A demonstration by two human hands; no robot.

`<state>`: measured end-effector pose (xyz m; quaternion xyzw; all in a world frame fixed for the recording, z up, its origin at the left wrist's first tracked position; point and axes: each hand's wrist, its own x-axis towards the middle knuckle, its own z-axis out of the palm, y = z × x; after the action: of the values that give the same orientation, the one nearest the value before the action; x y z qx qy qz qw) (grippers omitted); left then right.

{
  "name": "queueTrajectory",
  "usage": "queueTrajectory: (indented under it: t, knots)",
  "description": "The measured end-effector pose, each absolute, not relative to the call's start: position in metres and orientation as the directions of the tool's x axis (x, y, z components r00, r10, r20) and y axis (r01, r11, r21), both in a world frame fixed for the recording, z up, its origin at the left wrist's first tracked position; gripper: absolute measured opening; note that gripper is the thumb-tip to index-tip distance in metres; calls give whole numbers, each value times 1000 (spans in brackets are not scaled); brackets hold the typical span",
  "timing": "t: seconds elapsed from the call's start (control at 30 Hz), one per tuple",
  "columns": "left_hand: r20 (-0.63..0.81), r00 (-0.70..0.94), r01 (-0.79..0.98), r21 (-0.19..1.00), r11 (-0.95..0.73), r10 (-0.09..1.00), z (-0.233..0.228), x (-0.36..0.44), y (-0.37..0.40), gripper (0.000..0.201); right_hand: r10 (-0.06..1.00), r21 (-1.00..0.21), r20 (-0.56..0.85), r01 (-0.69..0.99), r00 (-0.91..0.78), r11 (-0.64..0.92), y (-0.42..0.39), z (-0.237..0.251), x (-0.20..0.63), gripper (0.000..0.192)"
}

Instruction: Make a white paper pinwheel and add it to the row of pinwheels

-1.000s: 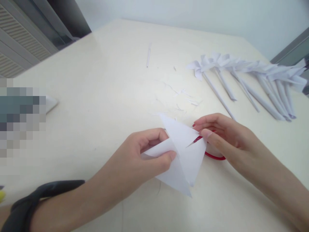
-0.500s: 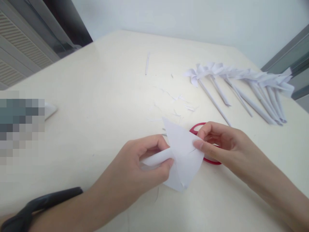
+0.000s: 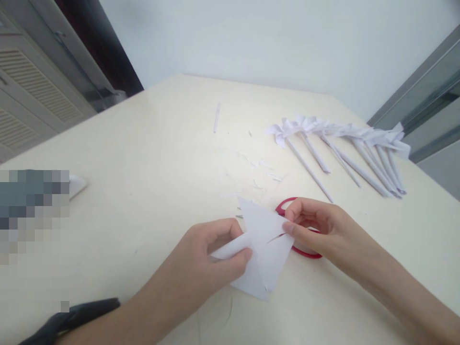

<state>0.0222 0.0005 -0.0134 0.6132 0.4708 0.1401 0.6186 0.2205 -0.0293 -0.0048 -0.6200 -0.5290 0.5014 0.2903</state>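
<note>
Mid-fold on a white folded paper triangle (image 3: 264, 244), held just above the cream counter (image 3: 151, 158) near its front edge. Left hand (image 3: 212, 258) clenched around a rolled white paper tube (image 3: 232, 247) at the triangle's left side, thumb under, fingers curled over. Right hand (image 3: 316, 227) pinching the triangle's right corner between thumb and forefinger, beside a short slit cut into the sheet. Red-handled scissors (image 3: 300, 249) lying on the counter under and behind the right hand, touching nothing but the counter so far as can be seen; blades hidden by the paper.

Judged as the shaping stage of one more paper pinwheel: cuts made, flaps being drawn toward the tube. Next move likely calling for a firm hold on the tube with the left while drawing the pinched corner inward, gently enough not to lengthen the slit or tear the sheet.

Far right, well apart: a row of finished white paper pinwheels on rolled sticks (image 3: 341, 143). Between that row and the hands: scattered white paper scraps (image 3: 258, 167). Far centre: a single thin white paper strip (image 3: 216, 117). At the left edge, a blurred-out patch.
</note>
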Motion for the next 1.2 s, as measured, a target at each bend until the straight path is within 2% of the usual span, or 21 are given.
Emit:
queueTrajectory:
  t: [0.33,0.5,0.67,0.87,1.0,1.1,1.2]
  knots:
    - [-423,535,372,895,246,731,-17,21,3,17,952,-892,-297,379,-82,-245,-30,-1,224,17]
    - [-363,485,313,922,229,796,-26,21,2,21,963,-895,-258,396,-80,-207,-29,0,227,19]
    - [-396,486,281,915,290,779,-28,20,4,18,942,-894,-306,382,-138,-234,-32,9,230,16]
    - [-463,495,274,886,374,735,-28,17,6,16,929,-885,-350,365,-117,-288,-31,10,233,14]
    - [-464,432,252,886,390,774,-35,19,5,18,933,-882,-345,376,-107,-283,-27,4,236,16]
    - [-463,431,245,886,393,775,-36,19,5,21,950,-881,-296,412,-99,-232,-25,1,237,18]
    - [-447,469,273,894,356,762,-31,19,8,21,991,-846,-111,530,-74,-55,-27,-1,235,14]
